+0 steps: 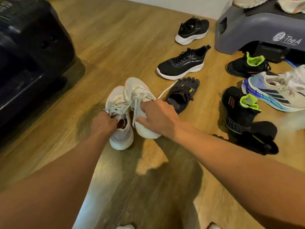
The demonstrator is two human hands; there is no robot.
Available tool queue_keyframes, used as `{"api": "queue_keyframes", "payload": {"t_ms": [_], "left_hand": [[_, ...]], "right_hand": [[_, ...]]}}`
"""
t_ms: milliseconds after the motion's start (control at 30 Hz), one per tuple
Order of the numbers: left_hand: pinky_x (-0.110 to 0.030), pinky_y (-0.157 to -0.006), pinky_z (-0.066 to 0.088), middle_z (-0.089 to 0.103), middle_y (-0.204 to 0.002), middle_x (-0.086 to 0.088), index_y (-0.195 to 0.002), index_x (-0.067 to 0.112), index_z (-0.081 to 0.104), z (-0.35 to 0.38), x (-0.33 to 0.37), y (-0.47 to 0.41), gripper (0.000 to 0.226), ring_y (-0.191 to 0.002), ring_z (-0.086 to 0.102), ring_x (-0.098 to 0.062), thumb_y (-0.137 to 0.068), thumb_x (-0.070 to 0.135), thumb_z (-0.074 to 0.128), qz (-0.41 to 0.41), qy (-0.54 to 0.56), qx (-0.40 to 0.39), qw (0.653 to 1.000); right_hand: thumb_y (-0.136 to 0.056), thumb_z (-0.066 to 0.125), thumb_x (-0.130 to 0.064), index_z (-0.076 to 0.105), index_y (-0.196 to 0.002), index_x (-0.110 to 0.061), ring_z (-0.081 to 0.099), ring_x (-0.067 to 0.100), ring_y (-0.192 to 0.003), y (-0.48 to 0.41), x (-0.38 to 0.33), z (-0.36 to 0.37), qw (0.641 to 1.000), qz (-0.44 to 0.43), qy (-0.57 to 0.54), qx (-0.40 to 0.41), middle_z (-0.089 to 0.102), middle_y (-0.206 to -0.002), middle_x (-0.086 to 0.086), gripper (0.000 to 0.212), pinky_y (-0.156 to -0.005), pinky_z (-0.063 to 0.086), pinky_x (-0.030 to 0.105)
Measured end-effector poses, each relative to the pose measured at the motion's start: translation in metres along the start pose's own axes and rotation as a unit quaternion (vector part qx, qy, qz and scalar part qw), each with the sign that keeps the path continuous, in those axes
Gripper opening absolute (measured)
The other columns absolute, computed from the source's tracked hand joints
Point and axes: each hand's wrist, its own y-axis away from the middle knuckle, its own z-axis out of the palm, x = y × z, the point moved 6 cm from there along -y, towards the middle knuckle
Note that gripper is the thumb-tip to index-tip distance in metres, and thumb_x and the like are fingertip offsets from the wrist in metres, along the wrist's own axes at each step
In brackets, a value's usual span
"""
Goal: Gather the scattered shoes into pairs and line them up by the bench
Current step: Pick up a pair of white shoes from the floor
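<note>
Now our left hand (104, 123) grips 1 white shoe (119, 116), our right hand (158, 118) its mate (140, 96); toes point away, bench (244, 30) lies far right

The wooden floor (102, 47) is brown and shiny, with a big dark seat (24, 55) on the left and a pale wall (173, 5) far back.

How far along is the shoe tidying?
Early on. Nothing is lined up by the grey bench yet. In hand: the left hand and right hand each grip one white sneaker, bringing that pair together. Left: the two black white-soled sneakers sit apart, and the black-and-green shoes and others lie scattered.
</note>
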Motion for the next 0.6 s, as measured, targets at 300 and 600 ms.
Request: {"api": "queue_keyframes", "payload": {"t_ms": [300,600], "left_hand": [[-0.031,-0.064,0.045,0.052,-0.11,0.001,-0.112,0.024,0.055,-0.008,0.014,0.063,0.045,-0.098,0.054,-0.02,-0.089,0.06,0.042,0.349,-0.26,0.073,0.897],[-0.038,-0.085,0.051,0.066,-0.113,-0.012,-0.113,0.019,0.064,0.011,0.023,0.054,0.026,-0.102,0.061,-0.034,-0.088,0.024,0.057,0.228,-0.189,-0.102,0.95]], "right_hand": [[-0.095,0.051,-0.038,0.06,-0.1,-0.011,0.064,0.033,-0.088,-0.008,-0.014,0.039,0.997,0.063,0.05,0.007,0.066,-0.095,0.01,0.028,-0.059,0.033,0.032],[-0.093,0.049,-0.018,0.056,-0.117,-0.005,0.059,0.038,-0.106,-0.003,-0.024,0.06,0.978,0.066,0.08,-0.179,0.061,-0.117,0.017,0.028,-0.068,0.034,0.034]]}}
